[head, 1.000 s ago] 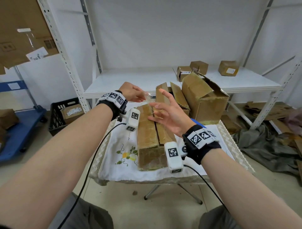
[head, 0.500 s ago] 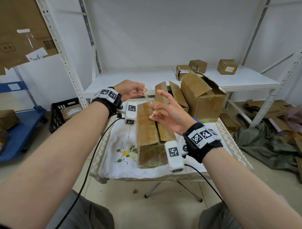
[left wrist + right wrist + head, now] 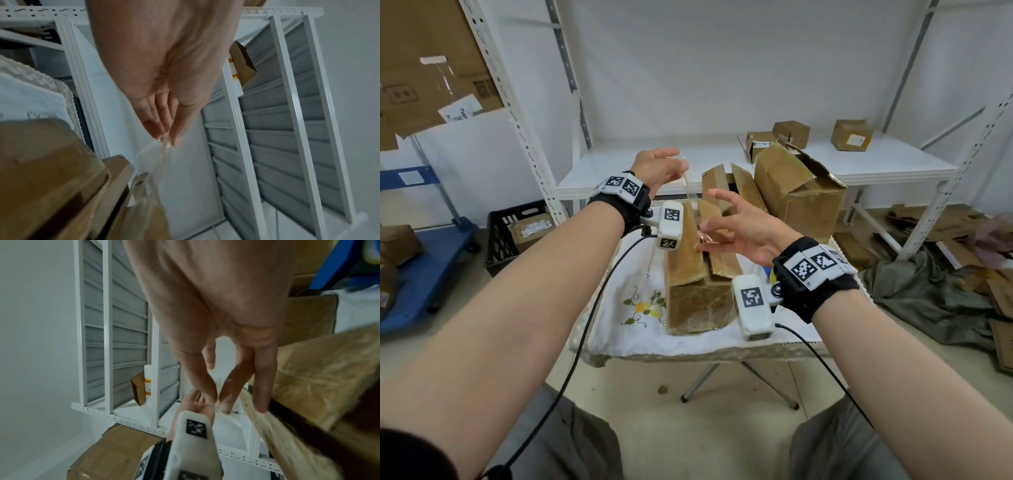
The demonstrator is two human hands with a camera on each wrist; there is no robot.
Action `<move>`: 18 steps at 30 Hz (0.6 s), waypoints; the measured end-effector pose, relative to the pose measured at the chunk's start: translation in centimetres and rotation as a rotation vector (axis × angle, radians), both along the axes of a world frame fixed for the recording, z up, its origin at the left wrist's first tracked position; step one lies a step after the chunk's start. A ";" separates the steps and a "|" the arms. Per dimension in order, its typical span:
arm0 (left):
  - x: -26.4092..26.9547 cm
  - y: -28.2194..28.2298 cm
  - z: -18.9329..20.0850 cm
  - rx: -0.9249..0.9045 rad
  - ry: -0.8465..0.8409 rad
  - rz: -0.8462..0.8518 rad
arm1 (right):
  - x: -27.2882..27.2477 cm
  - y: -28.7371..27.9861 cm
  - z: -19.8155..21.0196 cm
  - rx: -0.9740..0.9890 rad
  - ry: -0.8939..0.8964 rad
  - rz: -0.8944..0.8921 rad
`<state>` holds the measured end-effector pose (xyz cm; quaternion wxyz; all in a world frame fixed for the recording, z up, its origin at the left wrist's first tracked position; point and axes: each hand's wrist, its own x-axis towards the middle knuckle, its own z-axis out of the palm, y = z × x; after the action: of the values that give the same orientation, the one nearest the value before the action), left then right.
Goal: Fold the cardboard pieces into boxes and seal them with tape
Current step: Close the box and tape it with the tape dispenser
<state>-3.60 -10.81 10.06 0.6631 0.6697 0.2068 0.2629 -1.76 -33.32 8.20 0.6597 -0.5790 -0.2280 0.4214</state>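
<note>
A long brown cardboard box [image 3: 698, 308] lies on the small table, its top flaps loosely together. My left hand [image 3: 683, 165] is raised above the box's far end and pinches a strip of clear tape [image 3: 689, 192] between thumb and fingertips. The left wrist view shows that left hand [image 3: 166, 139] with the tape [image 3: 156, 162] hanging toward the box [image 3: 51, 170]. My right hand [image 3: 703, 235] hovers over the box top with fingers spread. Its thumb and middle finger close on the tape's lower end, as the right wrist view shows for this hand [image 3: 220, 402].
The table wears a white embroidered cloth [image 3: 633, 284]. A bigger open box [image 3: 801, 195] stands behind on the right. Small boxes [image 3: 851, 135] sit on the white shelf. A black crate [image 3: 513, 229] and blue cart [image 3: 424, 274] are left; flat cardboard [image 3: 955, 222] litters the floor right.
My left hand has risen, drawing the tape strip up and tauter. The right hand has stayed over the box top.
</note>
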 end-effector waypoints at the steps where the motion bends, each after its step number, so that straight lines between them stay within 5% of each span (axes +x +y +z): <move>1: -0.1 -0.2 0.3 -0.035 -0.001 -0.006 | -0.1 -0.2 -0.1 -0.005 0.008 0.000; 6: -0.4 -0.8 1.3 -0.265 -0.004 -0.024 | -0.6 -1.0 -0.2 -0.075 0.001 0.041; 11: -0.9 -1.6 1.8 -0.242 -0.042 0.006 | -1.5 -1.6 -0.5 -0.069 0.010 0.063; 18: -2.1 -0.1 1.1 0.328 0.456 0.007 | -1.6 -1.6 -0.8 -0.049 0.009 0.056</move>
<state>-5.71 -10.93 11.15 0.4811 0.8093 0.3075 0.1376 -3.33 -34.96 7.39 0.6345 -0.5864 -0.2306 0.4477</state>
